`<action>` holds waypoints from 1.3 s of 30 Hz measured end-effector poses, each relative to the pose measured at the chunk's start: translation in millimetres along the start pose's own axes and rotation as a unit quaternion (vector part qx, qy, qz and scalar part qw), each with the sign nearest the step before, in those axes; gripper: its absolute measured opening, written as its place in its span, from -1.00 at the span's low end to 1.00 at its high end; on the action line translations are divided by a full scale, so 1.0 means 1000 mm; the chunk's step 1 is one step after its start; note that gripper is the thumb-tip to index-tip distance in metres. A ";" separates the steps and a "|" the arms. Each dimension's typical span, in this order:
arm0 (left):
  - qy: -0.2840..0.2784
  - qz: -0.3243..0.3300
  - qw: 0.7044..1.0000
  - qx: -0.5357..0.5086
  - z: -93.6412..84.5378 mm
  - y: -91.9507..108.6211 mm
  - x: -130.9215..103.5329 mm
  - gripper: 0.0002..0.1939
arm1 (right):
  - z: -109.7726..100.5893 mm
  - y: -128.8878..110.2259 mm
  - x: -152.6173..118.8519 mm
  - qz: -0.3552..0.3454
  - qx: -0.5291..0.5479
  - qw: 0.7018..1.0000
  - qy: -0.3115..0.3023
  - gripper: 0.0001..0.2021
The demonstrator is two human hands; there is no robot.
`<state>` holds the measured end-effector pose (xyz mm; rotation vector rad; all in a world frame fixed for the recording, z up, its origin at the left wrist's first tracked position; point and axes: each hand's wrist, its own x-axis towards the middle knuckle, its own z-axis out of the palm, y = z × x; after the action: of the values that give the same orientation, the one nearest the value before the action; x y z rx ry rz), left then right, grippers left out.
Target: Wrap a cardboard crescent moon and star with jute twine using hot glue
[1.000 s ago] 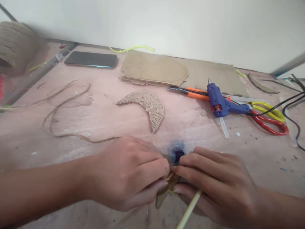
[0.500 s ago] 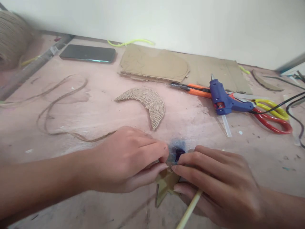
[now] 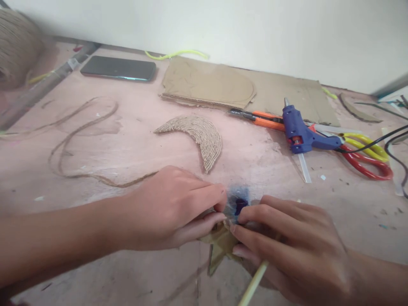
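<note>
Fingers closed, my left hand (image 3: 181, 212) pinches jute twine (image 3: 117, 185) at the upper point of a small cardboard star (image 3: 220, 248). The twine trails left from under that hand in a loose loop. My right hand (image 3: 293, 246) grips the star from the right, its fingertips almost meeting the left ones. A thin pale stick (image 3: 253, 284) pokes out between the right fingers towards the bottom edge. Both hands cover much of the star. Beyond them lies a crescent (image 3: 204, 138) covered in rows of twine.
A blue glue gun (image 3: 298, 134) rests on the right, beside an orange cutter (image 3: 267, 120) and red-and-yellow-handled scissors (image 3: 366, 163). Cardboard sheets (image 3: 207, 80) and a phone (image 3: 117, 68) lie at the back. A twine ball (image 3: 19, 49) stands far left. Black cables (image 3: 379, 140) run off right.
My left hand has shifted very slightly at the star's point, and a little more of the star shows. The right hand keeps its grip; the whole view has moved slightly.
</note>
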<state>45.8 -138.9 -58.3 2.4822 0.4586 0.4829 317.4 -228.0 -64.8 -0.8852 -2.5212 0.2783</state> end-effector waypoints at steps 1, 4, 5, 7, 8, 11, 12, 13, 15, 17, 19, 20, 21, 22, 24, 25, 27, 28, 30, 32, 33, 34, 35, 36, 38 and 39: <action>0.001 -0.001 1.000 -0.002 0.001 0.000 0.000 -0.84 | 0.000 0.000 0.000 -0.001 -0.002 1.000 -0.001 -0.82; 0.001 -0.007 1.000 0.000 0.002 -0.001 0.000 -0.85 | 0.000 0.001 -0.001 -0.005 -0.007 1.000 0.004 -0.83; 0.000 -0.009 1.000 0.002 0.002 -0.001 0.000 -0.84 | 0.000 0.001 -0.001 -0.007 -0.006 1.000 0.007 -0.82; 0.000 -0.013 1.000 0.000 0.002 -0.001 0.000 -0.84 | 0.000 0.001 0.000 -0.009 -0.001 1.000 0.009 -0.81; 0.001 -0.013 1.000 -0.003 0.002 -0.002 0.000 -0.85 | 0.000 0.001 0.000 -0.009 0.001 1.000 0.012 -0.80; 0.002 -0.016 1.000 -0.012 0.001 -0.002 0.001 -0.86 | 0.001 0.000 0.001 -0.010 0.004 1.000 0.028 -0.83; 0.001 -0.018 1.000 -0.014 0.001 -0.001 0.001 -0.87 | 0.001 0.000 0.002 -0.009 0.005 0.999 0.034 -0.84; 0.000 -0.019 1.000 -0.016 0.001 -0.001 0.001 -0.87 | 0.002 -0.001 0.002 -0.007 0.005 0.999 0.040 -0.85; -0.001 -0.022 1.000 -0.019 0.001 -0.001 0.001 -0.87 | 0.002 -0.001 0.003 -0.003 0.008 0.999 0.042 -0.83; 0.001 -0.021 1.000 -0.018 0.002 -0.002 0.001 -0.88 | 0.002 -0.001 0.003 -0.002 0.013 0.999 0.032 -0.78; 0.005 -0.016 1.000 -0.016 0.003 -0.003 0.001 -0.87 | 0.001 -0.001 0.003 -0.001 0.016 1.000 0.021 -0.75; 0.007 -0.015 1.000 -0.015 0.003 -0.003 0.001 -0.87 | 0.001 0.000 0.003 -0.001 0.017 1.000 0.017 -0.75; 0.008 -0.013 1.000 -0.015 0.003 -0.003 0.001 -0.87 | 0.001 0.000 0.003 -0.002 0.016 1.000 0.015 -0.75; 0.010 -0.013 1.000 -0.014 0.003 -0.002 0.001 -0.86 | 0.000 0.000 0.003 -0.002 0.016 1.000 0.013 -0.75; 0.011 -0.014 1.000 -0.011 0.003 -0.002 0.000 -0.86 | 0.000 0.000 0.003 -0.002 0.016 1.000 0.011 -0.74; 0.013 -0.014 1.000 -0.011 0.003 -0.002 0.000 -0.86 | 0.000 0.001 0.004 -0.002 0.016 1.000 0.010 -0.73; 0.013 -0.018 1.000 -0.009 0.004 -0.002 -0.001 -0.87 | 0.000 0.001 0.004 0.001 0.020 1.000 0.008 -0.72; 0.014 -0.019 1.000 -0.008 0.004 -0.003 -0.001 -0.87 | 0.000 0.001 0.003 0.003 0.022 1.000 0.007 -0.73; 0.016 -0.022 1.000 -0.009 0.005 -0.004 0.000 -0.88 | 0.001 0.000 0.003 0.007 0.024 1.000 0.006 -0.73; 0.017 -0.025 1.000 -0.010 0.006 -0.005 0.000 -0.89 | 0.000 0.000 0.002 0.011 0.025 1.000 0.005 -0.74; 0.017 -0.026 0.999 -0.010 0.007 -0.005 0.000 -0.89 | 0.000 0.000 0.002 0.014 0.026 1.000 0.004 -0.74; 0.016 -0.026 0.999 -0.011 0.007 -0.005 0.000 -0.90 | 0.000 0.000 0.002 0.015 0.027 1.000 0.003 -0.74; 0.015 -0.026 0.999 -0.011 0.007 -0.005 0.000 -0.90 | 0.000 0.000 0.002 0.016 0.029 0.999 0.003 -0.74; 0.014 -0.026 0.999 -0.011 0.007 -0.004 0.000 -0.90 | 0.000 0.000 0.002 0.016 0.028 0.999 0.002 -0.75; 0.014 -0.026 0.999 -0.012 0.007 -0.003 0.000 -0.89 | 0.000 0.000 0.003 0.013 0.025 1.000 0.000 -0.76; 0.013 -0.028 0.999 -0.011 0.006 -0.003 0.000 -0.89 | 0.001 0.000 0.003 0.011 0.024 1.000 0.002 -0.77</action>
<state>48.2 -139.2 -65.2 2.4375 0.5277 0.4954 315.3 -225.8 -64.4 -0.8931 -2.4912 0.3416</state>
